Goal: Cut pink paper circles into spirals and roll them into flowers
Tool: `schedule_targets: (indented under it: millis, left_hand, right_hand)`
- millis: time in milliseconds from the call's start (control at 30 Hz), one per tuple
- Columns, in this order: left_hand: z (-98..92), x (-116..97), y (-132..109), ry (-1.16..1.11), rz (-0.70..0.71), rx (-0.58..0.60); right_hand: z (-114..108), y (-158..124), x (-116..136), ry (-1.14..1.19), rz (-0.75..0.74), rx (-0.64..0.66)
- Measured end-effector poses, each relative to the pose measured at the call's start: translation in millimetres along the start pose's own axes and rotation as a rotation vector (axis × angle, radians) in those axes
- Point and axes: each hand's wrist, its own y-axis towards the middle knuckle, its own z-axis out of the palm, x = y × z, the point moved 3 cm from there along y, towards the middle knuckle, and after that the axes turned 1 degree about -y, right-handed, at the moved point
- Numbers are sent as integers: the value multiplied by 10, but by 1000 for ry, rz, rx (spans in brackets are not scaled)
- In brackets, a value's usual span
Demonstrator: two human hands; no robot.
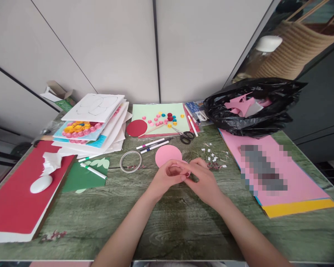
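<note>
A small pink paper piece (180,171) is sitting pinched between both hands, low over the middle of the tabletop (167,222). It is looking light, thin and easily creased, so a soft hold at its edges seems best. The left hand (164,180) and right hand (205,181) are each pinching it in a narrow fingertip grip. A pink paper circle (168,154) is lying at twelve o'clock, a tape ring (130,161) at ten and scissors (186,136) at one.

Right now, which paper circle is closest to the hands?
The pink circle: it lies just behind the left hand and right hand, while the dark red circle sits farther back beside the pale green sheet.
</note>
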Motion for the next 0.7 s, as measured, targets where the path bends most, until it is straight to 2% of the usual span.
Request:
schedule_targets:
  millis: [200,467,700]
  left_hand:
    - [16,-1,1,-24,11,9]
    - [-35,-71,-10,-6,20,-4]
    - [-88,-45,-5,4,-9,-35]
  right_hand:
    - [-5,-2,7,17,-14,-8]
    - [-32,-19,-63,23,41,40]
    - [-26,-10,-35,-29,-85,136]
